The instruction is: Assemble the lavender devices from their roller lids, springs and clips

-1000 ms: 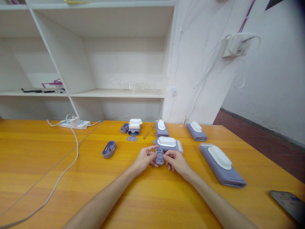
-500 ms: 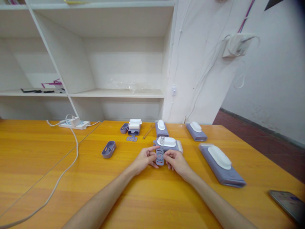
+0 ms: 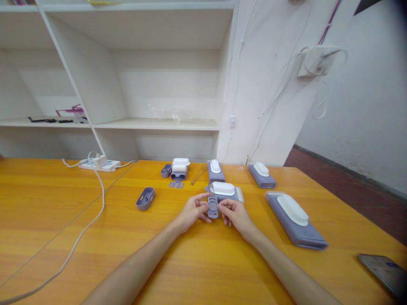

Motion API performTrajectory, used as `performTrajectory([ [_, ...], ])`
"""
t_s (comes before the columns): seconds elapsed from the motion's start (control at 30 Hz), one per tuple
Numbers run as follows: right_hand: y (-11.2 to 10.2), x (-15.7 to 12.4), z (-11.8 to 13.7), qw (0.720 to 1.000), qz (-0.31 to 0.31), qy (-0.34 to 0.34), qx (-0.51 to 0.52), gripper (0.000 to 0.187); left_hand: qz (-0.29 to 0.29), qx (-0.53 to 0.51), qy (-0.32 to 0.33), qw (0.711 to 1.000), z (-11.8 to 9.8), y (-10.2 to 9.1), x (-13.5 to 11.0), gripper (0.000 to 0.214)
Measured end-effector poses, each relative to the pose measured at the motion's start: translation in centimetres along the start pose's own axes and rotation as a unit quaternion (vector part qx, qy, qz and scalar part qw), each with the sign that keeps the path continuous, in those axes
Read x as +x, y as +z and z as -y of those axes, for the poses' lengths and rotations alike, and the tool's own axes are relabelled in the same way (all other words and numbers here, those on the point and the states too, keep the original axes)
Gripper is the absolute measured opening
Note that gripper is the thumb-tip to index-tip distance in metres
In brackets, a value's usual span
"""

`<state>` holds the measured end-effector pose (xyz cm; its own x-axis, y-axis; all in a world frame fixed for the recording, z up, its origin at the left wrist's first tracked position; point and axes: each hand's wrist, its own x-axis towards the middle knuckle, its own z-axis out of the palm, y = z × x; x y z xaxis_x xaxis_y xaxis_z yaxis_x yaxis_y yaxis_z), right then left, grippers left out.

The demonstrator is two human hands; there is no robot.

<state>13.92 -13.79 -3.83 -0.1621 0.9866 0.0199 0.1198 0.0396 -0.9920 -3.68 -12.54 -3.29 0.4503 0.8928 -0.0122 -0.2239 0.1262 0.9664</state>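
Observation:
My left hand and my right hand pinch a flat purple plate with cut-outs from its two sides, just above the table. A metal coil spring rises from the plate's far end, blurred at its top. My left index finger reaches toward the spring's base. Right behind the plate lies a purple case with a white oval part on it, partly hidden by the spring and my hands.
Around lie a second spring, a purple cup-like cap, another flat plate, and more purple-and-white cases. A power strip with a white cable stands left, a phone right. Shelves stand behind.
The spring over the plate has swung to the left and looks shorter, uncovering more of the white part behind. My hands keep their hold in nearly the same place.

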Motion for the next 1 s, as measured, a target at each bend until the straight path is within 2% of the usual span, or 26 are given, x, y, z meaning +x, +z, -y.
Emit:
performTrajectory([
  [0.37,-0.5,0.1,-0.2,0.999,0.037,0.002,0.005,0.028,-0.002,0.005,-0.004,1.0,-0.1,0.1,0.0,0.064],
  [0.8,-0.3,0.1,-0.4,0.999,0.038,0.009,-0.014,0.027,0.051,0.025,-0.008,0.998,0.5,-0.9,0.2,0.065],
  [1.0,0.0,-0.1,-0.3,0.999,0.024,-0.006,-0.023,0.023,0.058,0.029,-0.019,0.998,0.4,-1.0,0.3,0.064],
])
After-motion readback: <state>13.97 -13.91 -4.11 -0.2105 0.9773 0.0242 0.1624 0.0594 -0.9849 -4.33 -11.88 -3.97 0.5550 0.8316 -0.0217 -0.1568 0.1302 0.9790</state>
